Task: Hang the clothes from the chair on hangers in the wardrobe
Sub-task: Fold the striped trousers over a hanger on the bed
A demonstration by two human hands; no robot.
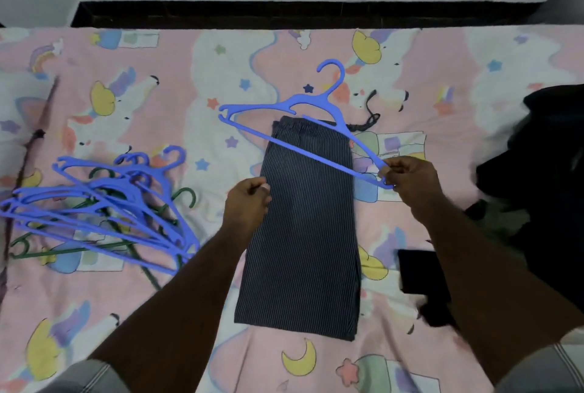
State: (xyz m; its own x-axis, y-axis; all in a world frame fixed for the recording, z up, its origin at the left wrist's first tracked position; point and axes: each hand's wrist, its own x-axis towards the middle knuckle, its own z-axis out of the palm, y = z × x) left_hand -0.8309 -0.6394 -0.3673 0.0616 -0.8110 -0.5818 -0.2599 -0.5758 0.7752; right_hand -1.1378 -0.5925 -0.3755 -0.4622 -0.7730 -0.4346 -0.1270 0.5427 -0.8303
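Note:
Dark pinstriped trousers [303, 234] lie folded lengthwise on the bed, waistband at the far end with a black drawstring [368, 119] trailing right. A blue plastic hanger [303, 140] hovers tilted above the waistband, hook pointing away. My right hand [410, 181] pinches the hanger's right corner. My left hand [249, 203] rests at the left edge of the trousers with fingers curled; whether it pinches the fabric is unclear.
The bed has a pink unicorn-print sheet [158, 108]. A pile of several blue and green hangers [104, 206] lies at the left. Dark clothes [543, 178] are heaped at the right edge, and a flat black object [420, 272] lies beside my right forearm.

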